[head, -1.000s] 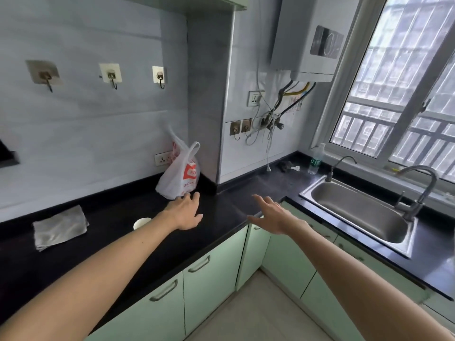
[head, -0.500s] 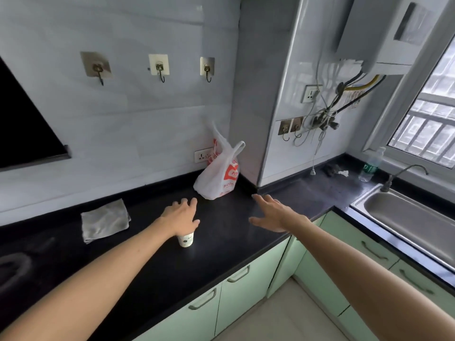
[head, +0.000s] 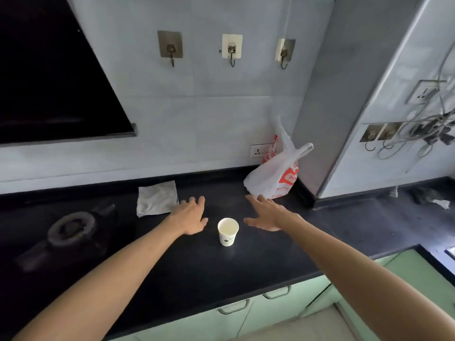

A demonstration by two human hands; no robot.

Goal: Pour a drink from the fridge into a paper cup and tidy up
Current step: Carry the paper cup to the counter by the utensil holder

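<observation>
On the dark table (head: 172, 279), going left to right: a stove burner (head: 71, 226), a folded grey cloth (head: 157, 198), then the left hand (head: 190, 217), fingers spread and holding nothing. Just beside it the paper cup (head: 228, 231) stands upright, apparently without drink, and the right hand (head: 267, 215) hovers flat and equally free. Behind sits a plastic bag (head: 275, 175). With the cup set out, fetching the drink looks next; no fridge is in view.

Single head-worn wide-angle view, aimed forward and down at the black countertop (head: 246, 267) and tiled wall (head: 197, 119) (close range, edges visibly bowed).
</observation>
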